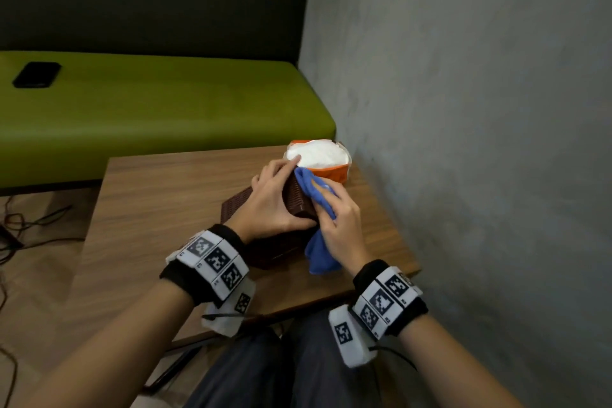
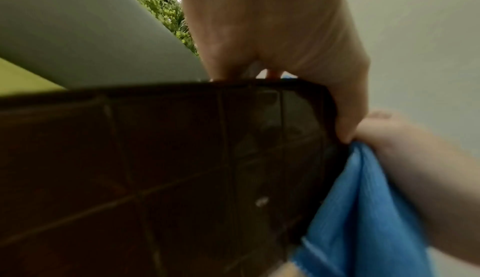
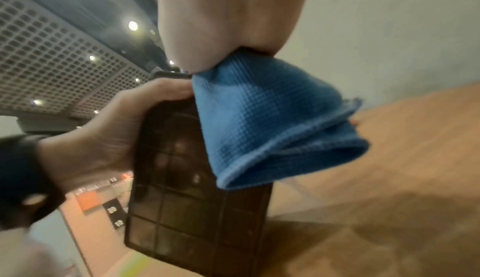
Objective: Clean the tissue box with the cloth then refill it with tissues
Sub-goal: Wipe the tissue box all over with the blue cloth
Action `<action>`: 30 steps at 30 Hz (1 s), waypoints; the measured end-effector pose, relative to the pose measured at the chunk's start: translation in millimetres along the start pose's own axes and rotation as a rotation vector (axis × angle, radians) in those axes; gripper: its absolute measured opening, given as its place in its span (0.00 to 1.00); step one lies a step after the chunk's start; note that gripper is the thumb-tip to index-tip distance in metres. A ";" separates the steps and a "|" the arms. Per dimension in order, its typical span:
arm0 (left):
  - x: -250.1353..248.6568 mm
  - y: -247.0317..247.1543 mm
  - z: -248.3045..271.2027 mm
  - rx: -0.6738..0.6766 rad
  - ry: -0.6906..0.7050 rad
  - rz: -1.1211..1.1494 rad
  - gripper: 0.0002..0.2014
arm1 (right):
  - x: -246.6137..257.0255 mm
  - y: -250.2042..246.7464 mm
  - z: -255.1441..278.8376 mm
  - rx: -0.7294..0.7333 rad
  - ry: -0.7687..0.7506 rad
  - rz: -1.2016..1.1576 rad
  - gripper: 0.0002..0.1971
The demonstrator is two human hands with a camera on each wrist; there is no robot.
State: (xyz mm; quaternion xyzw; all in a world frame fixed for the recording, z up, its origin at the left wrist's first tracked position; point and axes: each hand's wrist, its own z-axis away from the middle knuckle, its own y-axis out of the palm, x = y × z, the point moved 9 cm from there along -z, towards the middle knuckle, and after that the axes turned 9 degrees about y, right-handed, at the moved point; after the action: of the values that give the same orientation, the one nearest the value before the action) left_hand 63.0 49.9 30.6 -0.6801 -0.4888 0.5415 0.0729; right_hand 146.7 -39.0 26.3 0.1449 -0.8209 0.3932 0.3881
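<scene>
Brown and woven-looking, the box point(image 1: 296, 200) is tipped up on one edge on the table point(image 1: 159, 195), near the corner by the wall point(image 1: 463, 109), as a seated person cleans it. Their left hand point(image 1: 276, 200) grips it from above, thumb on the near face and fingers curled over the top edge, while the right hand point(image 1: 341, 225) pinches a bunched blue cloth point(image 1: 316, 195) against the box's right end, with loose folds of it hanging down to the tabletop. Just behind the box, hard against the wall, sits an open orange pack point(image 1: 332, 172) of white tissues point(image 1: 314, 152), and the left fingertips reach almost to it. A second brown piece point(image 1: 236, 205), possibly the lid, lies flat to the left of the box. Beyond the table a phone point(image 1: 36, 74) rests on the green bench point(image 1: 165, 103). Wiping appears to be under way, with the refill not yet begun. The risk seems to lie in the tilt: a firm stroke from the right could twist the box out of the left hand's hold and knock it onto the lid or off the table's near edge. A sweep carried too far back might drag the cloth into the tissues and soil them, or shove the pack along the wall. The trailing folds could also snag under the raised box.
</scene>
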 end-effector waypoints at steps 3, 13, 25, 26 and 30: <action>-0.3 -11.4 8.5 -0.127 0.042 0.002 0.59 | -21.5 -13.5 -7.3 -0.014 0.085 0.049 0.17; 10.6 -18.8 30.7 -0.300 0.047 0.017 0.58 | 7.7 -6.7 -20.9 0.088 -0.027 0.289 0.20; 35.0 -5.4 40.5 -0.340 -0.073 0.065 0.60 | 14.0 0.9 -31.0 0.060 0.065 0.407 0.20; 35.7 -3.1 38.3 -0.315 -0.084 0.086 0.60 | 21.0 6.3 -29.2 0.074 0.038 0.408 0.19; 32.1 -5.0 24.5 0.006 -0.129 0.056 0.61 | 23.0 5.4 -15.8 0.086 -0.035 0.360 0.20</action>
State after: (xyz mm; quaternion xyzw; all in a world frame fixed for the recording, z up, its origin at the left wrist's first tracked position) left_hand 38.3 65.7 2.5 -0.6568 -0.4720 0.5875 0.0281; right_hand 136.9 -22.0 46.8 0.0188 -0.8226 0.4884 0.2908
